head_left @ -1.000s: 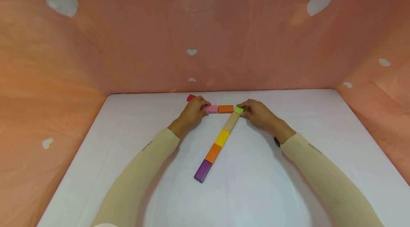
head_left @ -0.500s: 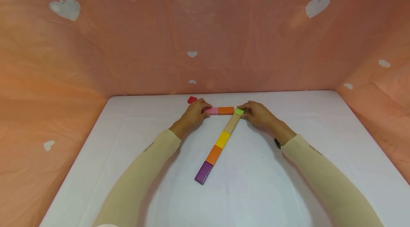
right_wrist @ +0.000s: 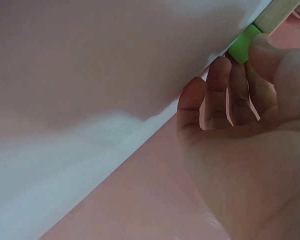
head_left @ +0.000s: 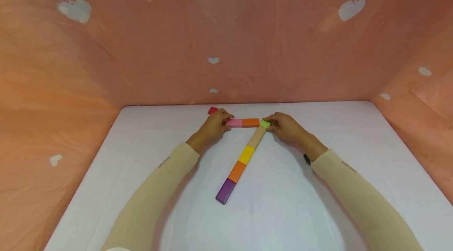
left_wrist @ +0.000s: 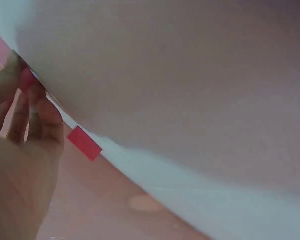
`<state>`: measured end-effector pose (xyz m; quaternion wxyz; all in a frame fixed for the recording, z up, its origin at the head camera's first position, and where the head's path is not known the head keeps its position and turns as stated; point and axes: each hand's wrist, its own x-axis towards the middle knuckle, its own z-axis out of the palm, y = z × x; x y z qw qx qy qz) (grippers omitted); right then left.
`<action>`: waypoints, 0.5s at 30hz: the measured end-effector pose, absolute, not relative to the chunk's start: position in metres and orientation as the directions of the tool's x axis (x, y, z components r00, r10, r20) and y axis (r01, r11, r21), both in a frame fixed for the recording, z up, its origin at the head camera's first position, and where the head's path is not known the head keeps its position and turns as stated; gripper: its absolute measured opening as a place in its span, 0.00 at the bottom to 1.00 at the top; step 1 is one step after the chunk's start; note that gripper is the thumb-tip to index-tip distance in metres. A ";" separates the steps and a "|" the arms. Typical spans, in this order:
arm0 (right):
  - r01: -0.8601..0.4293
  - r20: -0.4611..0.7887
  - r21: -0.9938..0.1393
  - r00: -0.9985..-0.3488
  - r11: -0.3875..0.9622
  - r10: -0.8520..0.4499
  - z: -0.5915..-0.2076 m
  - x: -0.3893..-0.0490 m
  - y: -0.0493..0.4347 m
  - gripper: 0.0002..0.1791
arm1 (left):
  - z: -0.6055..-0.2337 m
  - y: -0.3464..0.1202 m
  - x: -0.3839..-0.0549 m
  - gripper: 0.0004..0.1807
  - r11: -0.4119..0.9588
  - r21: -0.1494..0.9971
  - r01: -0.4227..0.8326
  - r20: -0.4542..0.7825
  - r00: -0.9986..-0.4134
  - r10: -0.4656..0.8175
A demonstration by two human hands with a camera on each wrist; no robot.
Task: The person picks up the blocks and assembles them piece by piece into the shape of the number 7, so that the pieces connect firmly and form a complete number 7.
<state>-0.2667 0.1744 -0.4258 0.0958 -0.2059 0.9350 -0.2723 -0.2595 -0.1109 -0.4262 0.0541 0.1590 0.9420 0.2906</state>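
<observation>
In the head view my left hand (head_left: 213, 124) is at the left end of a short row of a pink block (head_left: 234, 123) and an orange block (head_left: 251, 122). Its thumb and fingers pinch a small red block (left_wrist: 27, 80), mostly hidden by the fingers. My right hand (head_left: 286, 126) pinches a small green block (right_wrist: 245, 44) between thumb and fingers. That green piece tops a slanted line: a bare wood block (head_left: 256, 137), a yellow block (head_left: 246, 154), another orange block (head_left: 237, 171) and a purple block (head_left: 225, 191). The orange end of the row lies close beside the green block.
Another red block (left_wrist: 85, 143) lies behind my left hand near the table's far edge. A dark object (head_left: 307, 159) shows partly beside my right wrist. The white table (head_left: 283, 211) meets an orange-pink curtain (head_left: 226, 38) with hearts at the back and sides.
The thin gap between the pink block and the orange block of the row has closed. Both hands stay in nearly the same place; the head view has shifted slightly.
</observation>
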 end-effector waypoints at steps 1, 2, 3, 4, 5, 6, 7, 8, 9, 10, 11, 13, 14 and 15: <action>-0.329 -0.069 -0.550 -0.898 0.768 -0.434 -0.425 -0.267 0.175 0.23 | -0.425 -0.113 -0.260 0.24 0.784 0.555 0.278 -0.005 -0.941 0.338; -0.325 -0.072 -0.550 -0.899 0.769 -0.432 -0.425 -0.266 0.175 0.23 | -0.424 -0.115 -0.261 0.25 0.789 0.540 0.293 0.001 -0.938 0.347; -0.322 -0.073 -0.553 -0.900 0.769 -0.430 -0.425 -0.266 0.175 0.23 | -0.423 -0.118 -0.261 0.26 0.794 0.527 0.302 0.004 -0.936 0.353; -0.321 -0.074 -0.554 -0.900 0.768 -0.430 -0.425 -0.266 0.175 0.23 | -0.422 -0.121 -0.262 0.26 0.799 0.515 0.311 0.006 -0.933 0.359; -0.319 -0.074 -0.555 -0.901 0.768 -0.428 -0.425 -0.266 0.175 0.23 | -0.421 -0.124 -0.262 0.27 0.801 0.505 0.321 0.012 -0.931 0.365; -0.318 -0.073 -0.556 -0.902 0.768 -0.426 -0.425 -0.265 0.175 0.23 | -0.420 -0.128 -0.262 0.28 0.803 0.501 0.323 0.013 -0.931 0.366; -0.320 -0.071 -0.554 -0.901 0.768 -0.427 -0.425 -0.265 0.174 0.23 | -0.420 -0.132 -0.263 0.29 0.803 0.496 0.329 0.019 -0.929 0.369; -0.321 -0.070 -0.554 -0.902 0.768 -0.427 -0.425 -0.265 0.174 0.23 | -0.419 -0.135 -0.264 0.29 0.801 0.498 0.332 0.025 -0.929 0.369; -0.320 -0.070 -0.555 -0.902 0.768 -0.427 -0.425 -0.265 0.174 0.23 | -0.418 -0.139 -0.265 0.29 0.799 0.505 0.327 0.029 -0.931 0.363; -0.319 -0.070 -0.555 -0.902 0.768 -0.425 -0.425 -0.265 0.174 0.23 | -0.419 -0.143 -0.267 0.29 0.794 0.509 0.332 0.043 -0.931 0.362; -0.318 -0.072 -0.554 -0.902 0.769 -0.425 -0.424 -0.265 0.174 0.23 | -0.419 -0.147 -0.269 0.28 0.791 0.516 0.329 0.056 -0.934 0.352; -0.319 -0.075 -0.553 -0.901 0.770 -0.428 -0.424 -0.264 0.174 0.23 | -0.420 -0.153 -0.273 0.27 0.783 0.527 0.330 0.090 -0.938 0.334; -0.320 -0.075 -0.553 -0.900 0.769 -0.428 -0.424 -0.265 0.174 0.23 | -0.420 -0.155 -0.275 0.26 0.782 0.530 0.328 0.105 -0.940 0.324; -0.322 -0.073 -0.554 -0.900 0.768 -0.430 -0.424 -0.265 0.174 0.23 | -0.421 -0.158 -0.277 0.25 0.782 0.530 0.328 0.118 -0.942 0.315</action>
